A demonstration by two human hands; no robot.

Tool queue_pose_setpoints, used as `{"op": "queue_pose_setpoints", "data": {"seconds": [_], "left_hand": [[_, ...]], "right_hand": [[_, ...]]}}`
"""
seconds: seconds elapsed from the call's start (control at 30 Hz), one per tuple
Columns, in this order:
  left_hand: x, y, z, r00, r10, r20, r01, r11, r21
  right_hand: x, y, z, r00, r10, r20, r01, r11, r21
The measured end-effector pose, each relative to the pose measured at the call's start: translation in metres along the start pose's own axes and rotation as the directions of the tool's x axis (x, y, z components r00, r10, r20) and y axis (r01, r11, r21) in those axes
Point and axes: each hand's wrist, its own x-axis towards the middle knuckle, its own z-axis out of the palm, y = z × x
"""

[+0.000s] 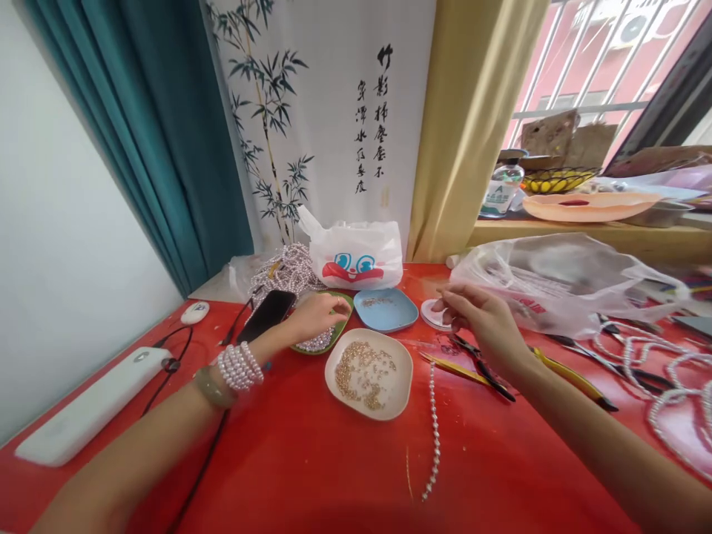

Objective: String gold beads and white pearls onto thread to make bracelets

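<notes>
Behind and left of the cream tray (399, 382), the left hand (318, 315) covers part of the green tray (340, 328). To its right, whether the right hand (481, 311) pinches something is too small to tell; farther right, the picture's edge cuts the bead strings (679, 360).

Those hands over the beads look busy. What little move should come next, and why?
Probably the left hand should pick from the pearly beads in the green tray, since its fingers are already right over them. The right hand is raised, fingertips close together; whether it holds anything is too small to tell.
</notes>
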Motion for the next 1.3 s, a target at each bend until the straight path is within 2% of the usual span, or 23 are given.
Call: {"op": "queue_pose_setpoints", "data": {"seconds": [0.17, 0.33, 0.43, 0.57, 0.67, 0.77, 0.8, 0.87, 0.9, 0.97, 1.03, 1.13, 1.3], "left_hand": [[0.007, -0.005, -0.007, 0.998, -0.063, 0.003, 0.063, 0.997, -0.033], [0.018, 0.006, -0.001, 0.997, -0.054, 0.058, 0.06, 0.991, -0.119], [0.021, 0.016, 0.008, 0.992, 0.035, 0.122, -0.018, 0.99, -0.14], [0.021, 0.025, 0.018, 0.96, 0.175, 0.219, -0.161, 0.984, -0.078], [0.025, 0.026, 0.021, 0.952, 0.209, 0.224, -0.208, 0.978, -0.026], [0.035, 0.025, 0.018, 0.975, 0.148, 0.168, -0.154, 0.988, 0.021], [0.039, 0.025, 0.016, 0.985, 0.11, 0.135, -0.11, 0.994, -0.005], [0.047, 0.031, 0.013, 0.995, 0.041, 0.094, -0.023, 0.983, -0.183], [0.05, 0.036, 0.011, 0.994, 0.025, 0.103, 0.009, 0.947, -0.321], [0.055, 0.049, 0.011, 0.982, 0.054, 0.179, 0.066, 0.797, -0.601], [0.055, 0.062, 0.015, 0.953, 0.072, 0.295, 0.177, 0.658, -0.732], [0.05, 0.072, 0.026, 0.909, 0.077, 0.409, 0.313, 0.522, -0.793], [0.044, 0.067, 0.041, 0.89, -0.01, 0.457, 0.424, 0.39, -0.817]], "right_hand": [[0.016, -0.001, -0.006, 1.0, -0.012, 0.009, 0.012, 1.0, 0.02], [0.02, 0.0, -0.009, 0.999, -0.042, -0.017, 0.042, 0.999, 0.003], [0.017, 0.007, -0.007, 0.998, -0.059, -0.025, 0.058, 0.997, -0.056], [0.01, 0.014, 0.002, 0.999, -0.029, -0.033, 0.026, 0.994, -0.106], [0.01, 0.014, 0.007, 0.995, -0.05, -0.088, 0.043, 0.996, -0.076], [0.016, 0.01, 0.009, 0.986, -0.073, -0.149, 0.067, 0.997, -0.047], [0.019, 0.008, 0.009, 0.985, -0.076, -0.158, 0.07, 0.997, -0.045], [0.025, 0.004, 0.011, 0.987, -0.072, -0.142, 0.067, 0.997, -0.035], [0.028, 0.002, 0.013, 0.991, -0.069, -0.117, 0.067, 0.998, -0.022], [0.033, -0.005, 0.017, 0.996, -0.073, -0.045, 0.074, 0.997, 0.025], [0.035, -0.013, 0.022, 0.996, -0.085, 0.009, 0.084, 0.991, 0.1], [0.037, -0.024, 0.024, 0.994, -0.112, 0.013, 0.108, 0.98, 0.169], [0.041, -0.027, 0.012, 0.995, -0.088, -0.057, 0.1, 0.956, 0.275]]}}
